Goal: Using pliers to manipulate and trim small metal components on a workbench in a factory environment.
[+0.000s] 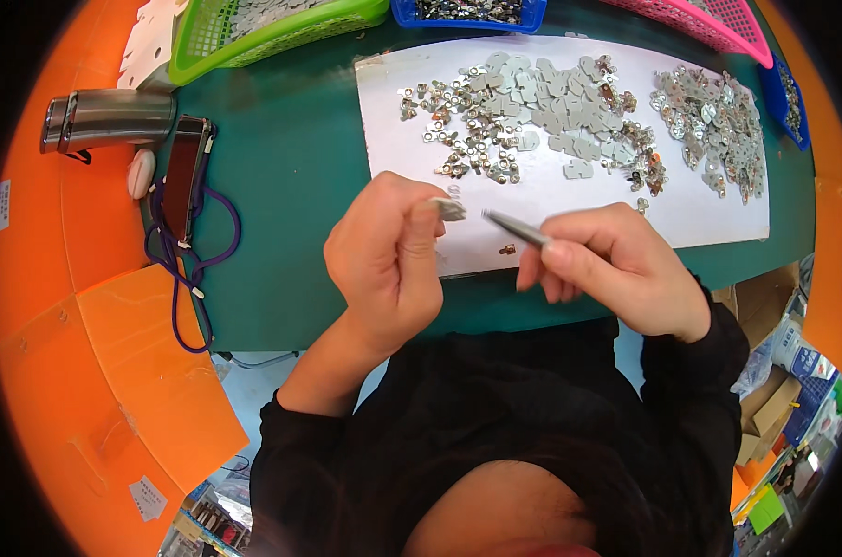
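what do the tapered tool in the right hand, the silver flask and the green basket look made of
Tapered tool: likely metal, satin grey, judging by its pale sheen. Silver flask: probably brushed steel from its soft highlights, though metallic paint could look similar. Green basket: most likely moulded plastic, slightly glossy, given its even bright colour and perforated wall.

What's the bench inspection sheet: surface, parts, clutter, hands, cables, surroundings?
Surface: green tabletop, white sheet on it.
Job's things: flat grey plates and small shiny fittings loose on the sheet; separate metal-parts pile at right; lone brass-coloured piece near the front edge.
Clutter: metallic tumbler and phone at left.
Left hand: pinches flat grey metal, piece count unclear.
Right hand: holds slim metal tool, possibly tweezers, tip apart from that metal.
Cables: purple cord by the phone.
Surroundings: green basket, blue bin, pink basket along the far side; orange panels left; cardboard lower right.
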